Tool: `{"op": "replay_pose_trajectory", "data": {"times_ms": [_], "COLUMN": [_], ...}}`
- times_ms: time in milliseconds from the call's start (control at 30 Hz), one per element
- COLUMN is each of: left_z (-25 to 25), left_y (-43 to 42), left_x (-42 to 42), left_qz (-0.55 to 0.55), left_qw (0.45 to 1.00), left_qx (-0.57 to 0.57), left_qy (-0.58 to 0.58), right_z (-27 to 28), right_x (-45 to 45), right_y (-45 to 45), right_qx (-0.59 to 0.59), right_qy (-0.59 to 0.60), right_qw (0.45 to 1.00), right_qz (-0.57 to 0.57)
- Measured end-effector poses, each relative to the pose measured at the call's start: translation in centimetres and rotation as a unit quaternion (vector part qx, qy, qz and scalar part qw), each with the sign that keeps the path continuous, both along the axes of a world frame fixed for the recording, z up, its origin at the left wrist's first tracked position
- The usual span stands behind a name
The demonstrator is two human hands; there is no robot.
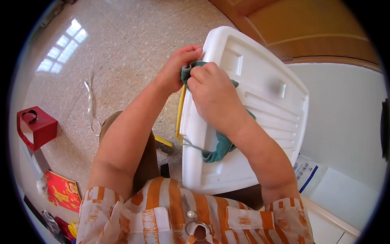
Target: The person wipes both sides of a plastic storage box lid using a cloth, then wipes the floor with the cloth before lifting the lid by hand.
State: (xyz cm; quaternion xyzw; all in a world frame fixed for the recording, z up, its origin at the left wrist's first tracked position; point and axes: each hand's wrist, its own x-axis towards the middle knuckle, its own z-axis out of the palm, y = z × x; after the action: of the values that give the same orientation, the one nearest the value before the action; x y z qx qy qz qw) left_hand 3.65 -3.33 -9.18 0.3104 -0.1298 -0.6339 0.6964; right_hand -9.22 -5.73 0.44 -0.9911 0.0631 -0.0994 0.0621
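Note:
A green cloth (221, 148) lies bunched over the near left part of a white plastic lid (272, 122), with a loose strand hanging near the lid's edge. Its upper end is gripped between my two hands at the lid's left rim. My left hand (176, 67) has its fingers curled at the cloth, beyond the rim. My right hand (215, 95) pinches the same end from above, over the lid, and hides part of the cloth. A yellow handle (181, 114) runs along the left side below the rim.
On the speckled floor (122, 40) at left lie a clear strap (90, 101), a dark red box (38, 128) and a red printed packet (63, 191). A small yellow-and-grey box (163, 145) is by my leg. A wooden door (321, 24) stands at upper right, a white package (306, 173) at right.

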Motion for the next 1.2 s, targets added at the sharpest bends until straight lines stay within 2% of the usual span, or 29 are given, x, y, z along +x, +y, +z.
{"op": "replay_pose_trajectory", "data": {"times_ms": [133, 200, 333, 400, 467, 500, 567, 633, 667, 700, 733, 767, 800, 833, 867, 900, 933, 967, 1000, 1033, 1067, 1100, 1167, 1200], "left_z": [0.2, 1.0, 1.2, 1.6, 0.8, 0.3, 0.6, -1.4, -0.2, -1.2, -0.2, -0.5, 0.1, 0.9, 1.4, 1.9, 2.3, 2.4, 2.7, 2.9, 2.9, 2.7, 2.9, 3.0], "left_y": [-0.7, -0.5, -0.5, -0.3, -0.4, -0.6, -0.6, -1.3, -1.0, -1.4, -1.1, -1.3, -1.2, -1.0, -0.8, -0.9, -1.1, -1.1, -1.0, -0.9, -0.9, -1.0, -1.1, -1.0], "left_x": [-0.2, 0.0, 0.1, -0.3, -0.1, 0.0, -0.3, 0.3, 0.3, 0.5, 0.3, 0.3, -0.2, -0.4, -0.5, -0.7, -0.8, -1.2, -1.4, -1.5, -1.6, -1.7, -1.7, -1.7], "left_qz": [0.001, -0.009, -0.033, -0.022, -0.030, -0.036, -0.010, -0.023, -0.044, -0.030, -0.033, -0.023, -0.015, -0.003, -0.017, -0.013, -0.004, -0.007, 0.001, 0.009, 0.009, 0.012, 0.016, 0.014], "left_qw": [1.000, 0.999, 0.999, 0.999, 0.999, 0.998, 1.000, 0.999, 0.997, 0.999, 0.999, 0.998, 0.996, 0.992, 0.992, 0.984, 0.973, 0.973, 0.968, 0.962, 0.961, 0.964, 0.966, 0.969], "left_qx": [0.019, 0.037, 0.017, 0.040, 0.033, 0.020, 0.003, -0.036, -0.057, -0.040, -0.019, 0.001, 0.028, 0.055, 0.054, 0.069, 0.082, 0.076, 0.087, 0.100, 0.100, 0.105, 0.110, 0.108], "left_qy": [-0.013, -0.011, -0.019, -0.011, -0.025, -0.040, 0.005, 0.023, 0.022, 0.002, -0.021, -0.054, -0.084, -0.114, -0.114, -0.164, -0.216, -0.219, -0.237, -0.255, -0.257, -0.245, -0.234, -0.223], "right_z": [1.2, 1.9, 1.6, 1.3, 1.2, 1.3, 0.7, -0.1, -0.7, -0.8, -1.3, -1.7, -1.0, -1.2, 0.3, 1.7, 3.1, 4.4, 6.1, 8.5, 9.5, 11.1, 12.8, 12.7], "right_x": [-1.0, -2.6, -5.0, -4.5, -3.0, -2.3, -1.4, -0.9, -1.2, -1.5, -2.4, -3.7, -4.7, -5.7, -6.7, -7.6, -8.6, -9.7, -11.1, -13.2, -15.4, -16.9, -20.0, -22.0], "right_y": [1.8, 4.7, 7.2, 5.7, 3.3, 1.5, -0.8, -0.2, 0.5, 1.8, 3.3, 5.1, 7.1, 9.3, 10.9, 10.8, 10.6, 10.4, 9.2, 7.6, 6.0, 4.6, 2.4, 1.1], "right_qx": [0.032, 0.095, 0.144, 0.168, 0.094, 0.089, 0.092, 0.054, 0.025, 0.003, 0.003, 0.018, 0.086, 0.203, 0.334, 0.328, 0.484, 0.627, 0.656, 0.694, 0.616, 0.600, 0.469, 0.418], "right_qy": [0.048, 0.122, 0.131, 0.080, 0.066, 0.044, 0.014, -0.048, -0.081, -0.074, -0.070, -0.042, -0.014, -0.061, -0.025, -0.028, -0.021, -0.016, -0.101, -0.097, -0.185, -0.276, -0.354, -0.353], "right_qw": [0.997, 0.983, 0.973, 0.976, 0.987, 0.993, 0.994, 0.997, 0.996, 0.997, 0.998, 0.999, 0.996, 0.975, 0.938, 0.941, 0.875, 0.778, 0.734, 0.657, 0.684, 0.633, 0.639, 0.680], "right_qz": [0.051, 0.096, 0.127, 0.112, 0.116, 0.067, 0.060, 0.041, 0.016, -0.006, 0.003, 0.023, 0.033, 0.063, 0.085, 0.074, 0.017, -0.036, -0.145, -0.277, -0.344, -0.405, -0.496, -0.488]}}
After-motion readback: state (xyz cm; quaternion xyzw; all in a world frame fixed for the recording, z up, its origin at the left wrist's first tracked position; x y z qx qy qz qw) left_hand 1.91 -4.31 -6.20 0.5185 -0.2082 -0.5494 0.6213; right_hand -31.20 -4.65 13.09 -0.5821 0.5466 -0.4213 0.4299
